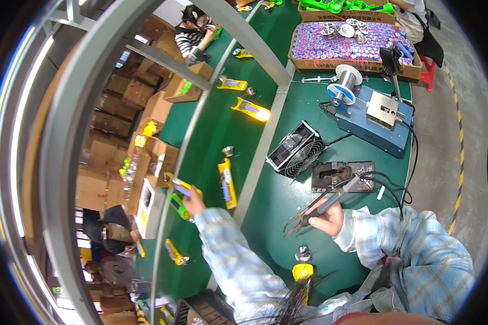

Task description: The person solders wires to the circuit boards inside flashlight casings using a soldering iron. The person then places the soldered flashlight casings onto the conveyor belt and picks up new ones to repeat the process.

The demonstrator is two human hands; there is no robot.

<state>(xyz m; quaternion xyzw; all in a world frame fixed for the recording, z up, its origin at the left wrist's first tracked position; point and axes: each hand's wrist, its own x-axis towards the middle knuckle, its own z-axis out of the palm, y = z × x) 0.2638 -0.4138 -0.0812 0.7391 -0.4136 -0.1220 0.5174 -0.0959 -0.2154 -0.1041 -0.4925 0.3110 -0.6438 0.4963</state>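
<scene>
On the green conveyor belt [211,135] to the person's left, the left hand [194,203] is closed around a yellow handheld device [180,196] near the belt's outer edge. Another yellow device [227,183] lies just beside it. Over the green workbench [276,200], the right hand [326,218] grips a soldering iron [331,201], fingers wrapped around its handle, tip pointing down-left. A small fan [297,149] and the iron's stand [341,176] sit beyond it, with a blue solder feeder [371,116] toward the far edge.
</scene>
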